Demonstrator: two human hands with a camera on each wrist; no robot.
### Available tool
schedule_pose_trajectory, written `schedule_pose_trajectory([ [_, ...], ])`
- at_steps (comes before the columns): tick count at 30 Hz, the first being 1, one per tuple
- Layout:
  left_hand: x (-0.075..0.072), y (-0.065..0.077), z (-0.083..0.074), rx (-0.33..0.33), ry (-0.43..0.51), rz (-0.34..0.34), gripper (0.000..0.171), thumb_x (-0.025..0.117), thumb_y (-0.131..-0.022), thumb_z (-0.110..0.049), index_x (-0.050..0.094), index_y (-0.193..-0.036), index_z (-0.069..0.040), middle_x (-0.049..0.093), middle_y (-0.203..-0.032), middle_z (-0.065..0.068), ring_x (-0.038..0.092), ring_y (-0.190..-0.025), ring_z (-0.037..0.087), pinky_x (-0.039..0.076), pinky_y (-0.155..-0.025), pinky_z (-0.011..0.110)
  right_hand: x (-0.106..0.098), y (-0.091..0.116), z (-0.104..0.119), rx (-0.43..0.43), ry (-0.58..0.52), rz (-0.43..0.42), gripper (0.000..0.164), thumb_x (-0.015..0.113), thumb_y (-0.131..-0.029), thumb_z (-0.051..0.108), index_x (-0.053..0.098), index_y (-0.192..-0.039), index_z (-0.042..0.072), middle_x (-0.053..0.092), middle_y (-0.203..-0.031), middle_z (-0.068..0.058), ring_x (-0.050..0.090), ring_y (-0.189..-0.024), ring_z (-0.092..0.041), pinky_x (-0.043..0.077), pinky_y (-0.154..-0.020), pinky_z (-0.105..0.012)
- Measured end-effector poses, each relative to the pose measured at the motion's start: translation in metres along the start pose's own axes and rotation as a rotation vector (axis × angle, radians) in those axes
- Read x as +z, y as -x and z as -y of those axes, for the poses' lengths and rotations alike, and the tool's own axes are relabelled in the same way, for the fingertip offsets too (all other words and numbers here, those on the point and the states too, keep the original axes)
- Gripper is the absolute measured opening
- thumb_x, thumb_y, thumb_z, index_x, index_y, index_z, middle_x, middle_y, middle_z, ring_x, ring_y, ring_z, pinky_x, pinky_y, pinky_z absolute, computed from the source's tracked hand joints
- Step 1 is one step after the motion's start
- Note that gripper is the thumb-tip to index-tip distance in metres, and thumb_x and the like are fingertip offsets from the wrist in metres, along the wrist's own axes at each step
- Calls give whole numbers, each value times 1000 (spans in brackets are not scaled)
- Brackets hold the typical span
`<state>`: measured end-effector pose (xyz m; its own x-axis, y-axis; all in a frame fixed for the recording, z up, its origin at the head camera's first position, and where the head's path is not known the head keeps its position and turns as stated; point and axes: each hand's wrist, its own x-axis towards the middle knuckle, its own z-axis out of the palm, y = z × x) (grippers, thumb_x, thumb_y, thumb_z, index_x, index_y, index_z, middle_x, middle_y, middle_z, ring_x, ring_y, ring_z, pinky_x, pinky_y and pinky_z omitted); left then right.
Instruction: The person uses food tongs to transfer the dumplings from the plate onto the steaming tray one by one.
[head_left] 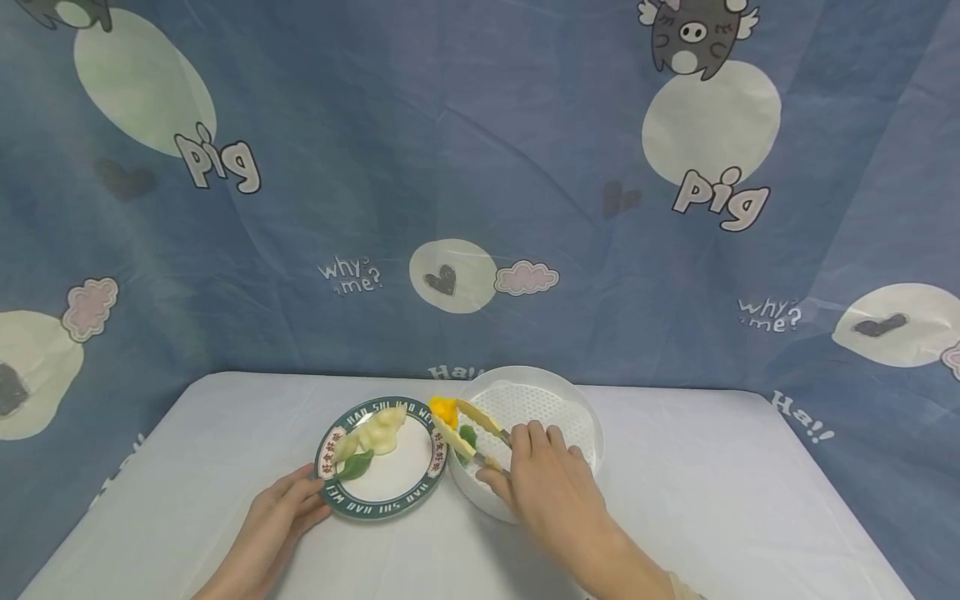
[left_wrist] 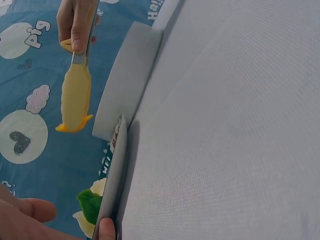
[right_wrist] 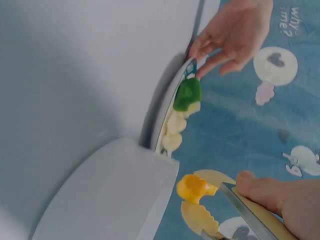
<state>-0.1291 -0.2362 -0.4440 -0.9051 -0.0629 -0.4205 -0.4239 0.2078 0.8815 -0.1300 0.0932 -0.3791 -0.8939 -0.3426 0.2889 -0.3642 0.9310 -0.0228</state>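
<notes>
My left hand [head_left: 281, 512] pinches the left rim of a white plate [head_left: 390, 508] with a green lettered border. On the plate lie pale cream-coloured pieces [head_left: 381, 431] and a green leaf-shaped piece [head_left: 355, 465]. With my right hand [head_left: 551, 487] I grip tongs [head_left: 486, 417] that have pale yellow, scalloped ends. Between those ends is a bright orange-yellow piece [right_wrist: 194, 188], held above where the plate's right rim meets the basket. The white round basket [head_left: 594, 442] has a perforated bottom and stands right beside the plate. Another green piece [head_left: 468, 437] shows inside it, partly behind the tongs.
A white cloth [head_left: 697, 492] covers the table. Behind its far edge hangs a blue curtain [head_left: 480, 167] printed with pigs, clouds and words. The basket's side wall [left_wrist: 127, 75] rises higher than the plate.
</notes>
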Motion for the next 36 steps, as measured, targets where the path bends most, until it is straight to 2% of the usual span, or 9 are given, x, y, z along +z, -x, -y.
schedule_pose_trajectory([
  [3,0,0,1,0,2,4,80,41,-114,-34,7,-164,18,19,-171,39,37,-159,48,60,-116,27,-1,0,-6,19,-5,7,56,67,-102,57,63,-114,3,49,-86,-1,41,-76,-16,34,-54,-27],
  [7,-1,0,1,4,9,6,80,41,-115,-34,7,-165,18,19,-171,39,37,-160,48,60,-115,25,0,0,-14,33,10,-24,54,69,-101,56,63,-110,3,50,-84,-1,42,-75,-16,34,-52,-28],
  [15,0,-1,1,2,1,-1,80,41,-115,-34,7,-165,17,18,-171,39,37,-159,48,60,-116,27,2,0,-23,27,43,-63,57,69,-100,57,65,-110,2,51,-83,-2,44,-73,-17,34,-49,-28],
  [27,0,0,0,-8,11,-1,79,41,-115,-35,8,-165,17,17,-172,39,35,-160,48,58,-119,30,3,1,-27,39,50,-84,54,71,-99,56,65,-107,3,52,-83,-2,46,-73,-17,36,-48,-29],
  [36,-1,-1,0,1,20,2,79,41,-115,-33,7,-165,17,18,-171,39,35,-160,48,60,-115,25,4,1,-26,43,43,-90,56,73,-97,58,62,-99,3,49,-79,-4,47,-71,-20,38,-49,-30],
])
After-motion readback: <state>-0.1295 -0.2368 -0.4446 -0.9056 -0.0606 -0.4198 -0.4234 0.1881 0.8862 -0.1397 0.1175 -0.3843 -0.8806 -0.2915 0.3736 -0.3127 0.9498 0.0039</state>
